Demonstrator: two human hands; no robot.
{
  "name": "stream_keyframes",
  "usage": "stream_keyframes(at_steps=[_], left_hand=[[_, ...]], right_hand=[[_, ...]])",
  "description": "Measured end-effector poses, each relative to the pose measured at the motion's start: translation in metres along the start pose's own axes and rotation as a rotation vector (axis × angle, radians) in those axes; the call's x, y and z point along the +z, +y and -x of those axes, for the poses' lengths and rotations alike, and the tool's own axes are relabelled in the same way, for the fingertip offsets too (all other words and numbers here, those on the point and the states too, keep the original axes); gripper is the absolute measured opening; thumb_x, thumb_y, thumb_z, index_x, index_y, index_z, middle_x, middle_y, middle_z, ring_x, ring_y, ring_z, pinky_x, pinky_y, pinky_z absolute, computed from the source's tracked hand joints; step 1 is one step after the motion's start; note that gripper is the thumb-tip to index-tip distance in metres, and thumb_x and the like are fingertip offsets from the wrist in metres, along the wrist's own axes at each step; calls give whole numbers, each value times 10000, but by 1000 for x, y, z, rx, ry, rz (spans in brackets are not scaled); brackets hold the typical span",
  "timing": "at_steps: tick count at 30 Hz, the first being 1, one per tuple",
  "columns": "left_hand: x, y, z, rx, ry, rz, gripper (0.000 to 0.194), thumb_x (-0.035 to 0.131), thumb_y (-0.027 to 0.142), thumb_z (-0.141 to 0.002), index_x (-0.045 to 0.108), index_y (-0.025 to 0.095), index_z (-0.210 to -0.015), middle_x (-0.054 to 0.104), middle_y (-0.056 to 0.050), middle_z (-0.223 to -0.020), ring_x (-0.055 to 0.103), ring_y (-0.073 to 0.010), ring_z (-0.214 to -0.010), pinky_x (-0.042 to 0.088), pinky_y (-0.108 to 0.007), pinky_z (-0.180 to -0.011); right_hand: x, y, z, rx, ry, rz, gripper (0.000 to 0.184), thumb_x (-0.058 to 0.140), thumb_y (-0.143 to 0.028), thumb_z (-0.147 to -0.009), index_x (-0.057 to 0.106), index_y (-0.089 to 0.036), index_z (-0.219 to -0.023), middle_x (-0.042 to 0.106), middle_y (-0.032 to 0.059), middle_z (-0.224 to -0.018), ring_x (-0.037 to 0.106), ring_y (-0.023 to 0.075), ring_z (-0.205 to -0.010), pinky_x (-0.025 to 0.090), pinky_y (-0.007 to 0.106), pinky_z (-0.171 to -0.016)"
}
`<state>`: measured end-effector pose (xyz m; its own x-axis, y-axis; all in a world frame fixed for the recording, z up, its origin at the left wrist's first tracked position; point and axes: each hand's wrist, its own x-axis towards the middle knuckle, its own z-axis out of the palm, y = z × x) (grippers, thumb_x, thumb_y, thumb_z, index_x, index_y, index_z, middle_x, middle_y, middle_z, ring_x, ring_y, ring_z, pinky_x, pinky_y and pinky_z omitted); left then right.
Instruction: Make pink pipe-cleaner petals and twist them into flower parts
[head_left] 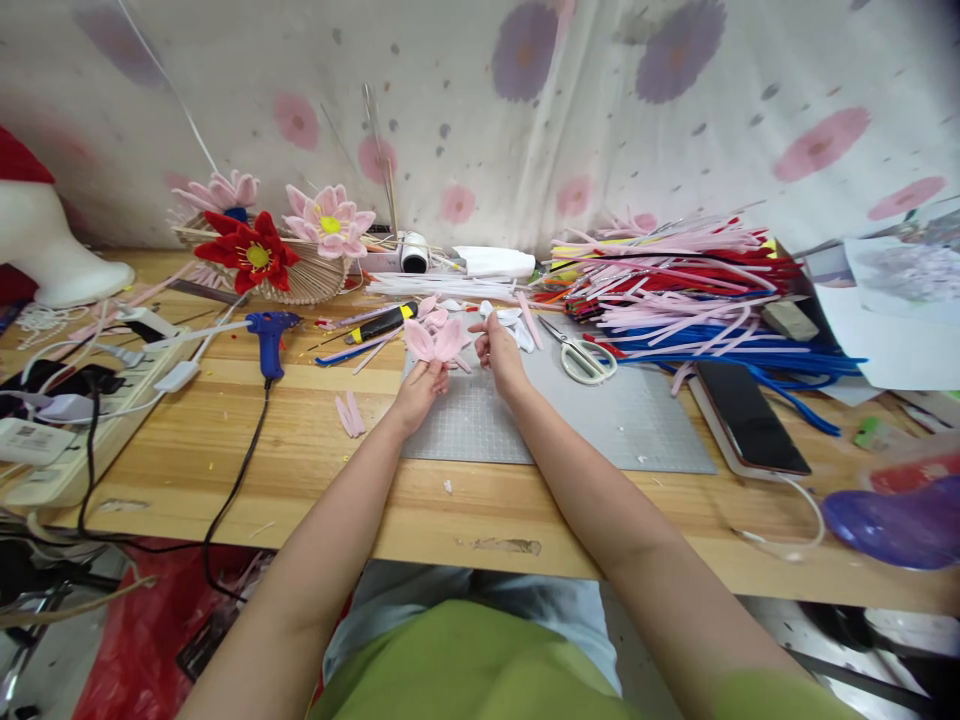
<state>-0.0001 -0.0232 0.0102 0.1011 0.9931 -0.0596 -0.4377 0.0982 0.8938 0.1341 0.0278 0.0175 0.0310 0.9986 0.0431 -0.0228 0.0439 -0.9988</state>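
My left hand [421, 395] is closed on a pink fuzzy flower [436, 342] with pointed petals, pinched at its base above the grey cutting mat [465, 430]. Just to its right, my right hand [501, 355] is raised with loosely curled fingers apart, and I see nothing held in them. Behind its fingertips lie several white petal pieces [523, 328]. Scissors with pale handles [589, 362] rest on the mat to the right. Two loose pink petal strips [349, 414] are on the wooden table left of the mat.
A blue glue gun [270, 342] with a black cord stands at left, beside a power strip [90, 440]. Finished fuzzy flowers [253, 255] are behind it. A yellow-black cutter [382, 322] lies nearer. Bundled pipe cleaners [675, 290] and a phone [750, 415] occupy the right.
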Motion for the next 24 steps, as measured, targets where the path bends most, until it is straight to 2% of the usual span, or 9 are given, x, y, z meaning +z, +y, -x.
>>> stream_keyframes(at_steps=[3,5,8,11,13,16,18,20,24], left_hand=[[-12,11,-5,64,124,33,206,529,276,-844,508,150,-683,320,61,-524,306,-41,-450,316,-171,-489],[-19,18,-8,107,202,50,223,496,258,-863,500,147,-669,322,61,-520,300,-37,-444,307,-159,-479],[-27,23,-10,153,235,78,236,467,230,-876,487,143,-658,331,60,-522,300,-34,-442,307,-149,-476],[-30,22,-11,194,226,68,246,520,219,-846,447,147,-622,353,58,-533,310,-32,-448,312,-145,-478],[-31,19,-12,209,242,49,239,545,224,-831,449,149,-625,356,61,-529,310,-32,-445,309,-145,-473],[-33,16,-14,205,260,28,174,541,246,-833,512,148,-692,332,70,-506,302,-36,-433,301,-149,-464],[-34,15,-15,203,278,23,159,544,257,-830,526,149,-715,318,74,-498,295,-38,-427,291,-154,-456],[-35,15,-16,206,312,32,170,543,256,-828,504,153,-698,325,75,-503,289,-36,-424,280,-158,-453],[-39,17,-19,266,436,-16,207,528,276,-831,451,169,-671,356,74,-523,315,-38,-440,273,-165,-462]], right_hand=[[-12,8,-7,47,54,67,466,344,-611,-795,541,-188,-797,424,-34,-542,351,86,-438,287,228,-454],[-17,16,-10,11,88,208,361,431,-527,-780,549,-186,-784,450,-35,-561,402,94,-489,329,232,-509],[-17,22,-12,-32,53,475,250,508,-405,-753,588,-186,-842,519,-20,-631,481,122,-597,377,257,-611],[-8,20,-15,-160,-29,737,281,541,-348,-753,618,-185,-968,598,46,-842,532,183,-832,399,310,-771],[0,17,-19,-239,-46,897,349,559,-343,-756,610,-169,-1054,575,108,-1039,484,235,-1020,363,351,-886],[11,15,-28,-215,-54,1043,390,564,-379,-767,602,-145,-1077,506,157,-1172,410,290,-1128,323,403,-940],[14,16,-34,-210,-65,1033,337,596,-366,-747,615,-144,-1000,517,156,-1141,422,287,-1107,330,410,-929],[14,17,-37,-215,-87,924,227,614,-310,-728,610,-150,-889,561,125,-1023,477,247,-1005,362,389,-885],[3,10,-33,-108,-149,446,121,559,-286,-730,529,-175,-768,545,-1,-698,499,136,-672,423,286,-654]])
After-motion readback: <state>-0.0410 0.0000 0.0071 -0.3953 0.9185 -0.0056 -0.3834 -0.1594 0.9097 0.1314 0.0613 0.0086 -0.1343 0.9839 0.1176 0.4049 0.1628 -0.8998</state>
